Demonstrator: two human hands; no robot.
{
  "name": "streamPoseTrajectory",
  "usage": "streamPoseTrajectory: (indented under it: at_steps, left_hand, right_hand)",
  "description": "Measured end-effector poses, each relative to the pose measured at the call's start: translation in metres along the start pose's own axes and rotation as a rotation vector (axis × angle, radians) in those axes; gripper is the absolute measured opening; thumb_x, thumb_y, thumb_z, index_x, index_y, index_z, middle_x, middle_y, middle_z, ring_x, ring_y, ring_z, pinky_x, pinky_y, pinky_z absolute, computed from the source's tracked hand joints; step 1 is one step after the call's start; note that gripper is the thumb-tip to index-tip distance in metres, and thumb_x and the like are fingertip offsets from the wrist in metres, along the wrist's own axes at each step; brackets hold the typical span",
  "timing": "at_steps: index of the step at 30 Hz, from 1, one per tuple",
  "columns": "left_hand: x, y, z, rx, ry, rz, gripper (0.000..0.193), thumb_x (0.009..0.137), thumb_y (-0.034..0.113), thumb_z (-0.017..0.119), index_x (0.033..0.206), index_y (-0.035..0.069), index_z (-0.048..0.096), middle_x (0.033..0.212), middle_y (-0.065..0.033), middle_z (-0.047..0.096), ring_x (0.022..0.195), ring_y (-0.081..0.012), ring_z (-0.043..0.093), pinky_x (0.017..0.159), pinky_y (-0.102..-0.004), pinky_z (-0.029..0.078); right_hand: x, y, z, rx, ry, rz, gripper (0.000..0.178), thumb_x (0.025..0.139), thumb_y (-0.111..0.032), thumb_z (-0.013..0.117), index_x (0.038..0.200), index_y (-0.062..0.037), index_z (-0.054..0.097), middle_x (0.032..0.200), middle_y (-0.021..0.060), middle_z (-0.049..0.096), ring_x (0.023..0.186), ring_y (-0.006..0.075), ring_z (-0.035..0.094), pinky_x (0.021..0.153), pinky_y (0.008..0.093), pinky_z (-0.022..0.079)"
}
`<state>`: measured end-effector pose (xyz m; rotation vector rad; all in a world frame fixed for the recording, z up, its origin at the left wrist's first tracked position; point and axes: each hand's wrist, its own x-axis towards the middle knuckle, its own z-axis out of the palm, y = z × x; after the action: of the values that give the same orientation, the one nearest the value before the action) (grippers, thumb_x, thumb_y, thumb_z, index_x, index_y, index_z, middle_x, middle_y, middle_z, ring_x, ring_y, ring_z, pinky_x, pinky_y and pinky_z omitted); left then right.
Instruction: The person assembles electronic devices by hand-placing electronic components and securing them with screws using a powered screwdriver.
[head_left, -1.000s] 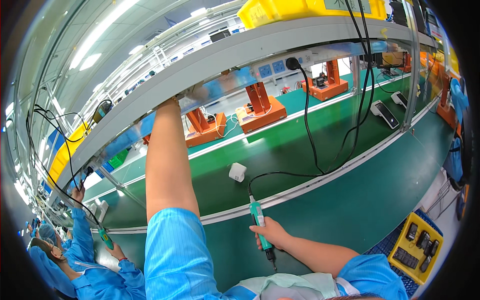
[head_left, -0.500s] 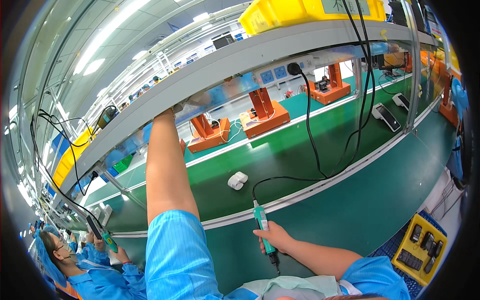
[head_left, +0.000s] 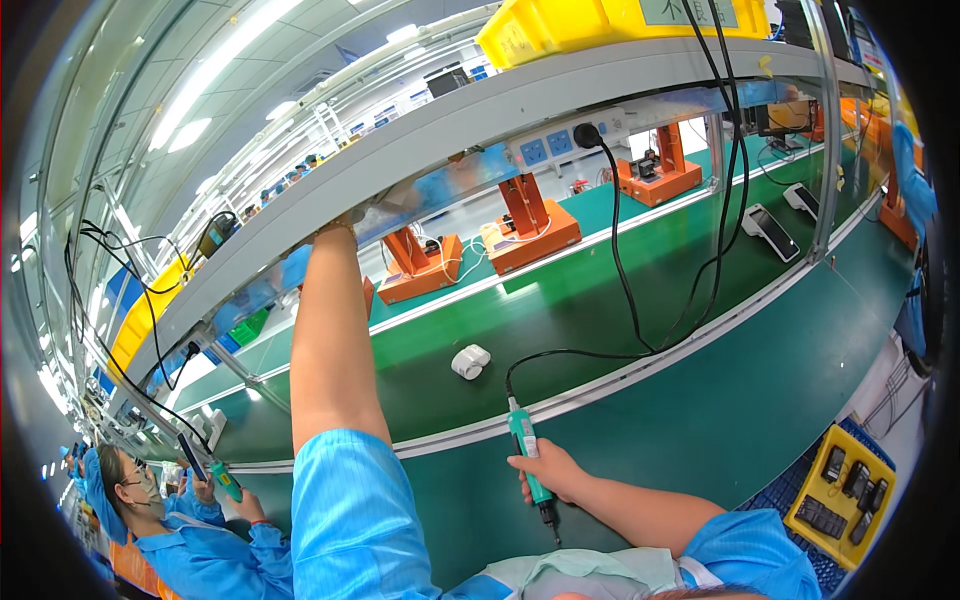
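My right grip (head_left: 548, 470) closed round green screwdriver (head_left: 527, 458), bit pointing down; left grip (head_left: 343, 222) up at shelf (head_left: 520, 110), state unclear

A yellow bin (head_left: 600, 25) on the far top shelf bears a pale rectangular label (head_left: 685, 10); two dark-screened handheld terminals (head_left: 772, 232) lie far right on the green belt; a dark monitor (head_left: 450, 80) hangs far behind.
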<state>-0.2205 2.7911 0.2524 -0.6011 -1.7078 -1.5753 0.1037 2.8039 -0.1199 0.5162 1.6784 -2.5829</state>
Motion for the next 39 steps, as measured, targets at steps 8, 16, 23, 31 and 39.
streamPoseTrajectory:
  at_steps: [8, 16, 23, 31, 39]
  left_hand:
    - [-0.017, -0.008, -0.026, 0.146, -0.012, 0.096, 0.04, 0.088, 0.019, 0.062, 0.12, -0.002, 0.05, 0.131, -0.0193, 0.048, 0.117, -0.0357, 0.047, 0.097, -0.0446, 0.036]
    - [-0.124, -0.062, -0.053, 0.276, -0.014, 0.179, 0.036, 0.083, 0.018, 0.064, 0.11, -0.001, 0.05, 0.126, -0.023, 0.046, 0.124, -0.037, 0.037, 0.098, -0.0459, 0.032]
    - [-0.251, -0.191, -0.063, 0.81, -1.054, 0.204, 0.082, 0.071, 0.052, 0.074, 0.14, 0.017, 0.045, 0.136, -0.0237, 0.045, 0.13, -0.0397, 0.039, 0.105, -0.0511, 0.033]
    - [-0.256, -0.211, -0.075, 0.542, -1.148, 0.027, 0.038, 0.079, 0.026, 0.07, 0.115, 0.017, 0.068, 0.11, -0.0188, 0.065, 0.101, -0.0335, 0.062, 0.089, -0.0376, 0.049]
    - [-0.114, -0.127, -0.176, -0.345, -0.31, -0.089, 0.045, 0.09, 0.019, 0.066, 0.128, -0.001, 0.052, 0.104, -0.0062, 0.064, 0.091, -0.0138, 0.06, 0.078, -0.0266, 0.05]
  right_hand:
    - [0.001, 0.001, 0.002, -0.023, -0.003, -0.019, 0.033, 0.089, -0.021, 0.065, 0.099, 0.0015, 0.043, 0.078, 0.0104, 0.056, 0.055, 0.0184, 0.06, 0.046, 0.0354, 0.053]
    - [0.003, -0.001, -0.007, -0.046, 0.045, -0.013, 0.034, 0.089, -0.022, 0.065, 0.1, 0.0014, 0.043, 0.078, 0.0107, 0.056, 0.055, 0.0189, 0.06, 0.046, 0.0355, 0.053]
    - [0.002, -0.004, -0.004, -0.043, 0.039, 0.003, 0.033, 0.088, -0.022, 0.065, 0.099, 0.0005, 0.043, 0.079, 0.0104, 0.056, 0.057, 0.0191, 0.06, 0.047, 0.0362, 0.054]
    - [0.001, 0.003, -0.003, 0.015, 0.015, 0.046, 0.034, 0.088, -0.02, 0.066, 0.102, -0.0008, 0.04, 0.082, 0.011, 0.055, 0.058, 0.0214, 0.06, 0.049, 0.0383, 0.055]
    - [0.002, -0.002, 0.004, 0.0, -0.003, 0.062, 0.034, 0.088, -0.02, 0.065, 0.101, -0.0018, 0.039, 0.082, 0.0113, 0.054, 0.06, 0.0228, 0.06, 0.051, 0.0392, 0.055]
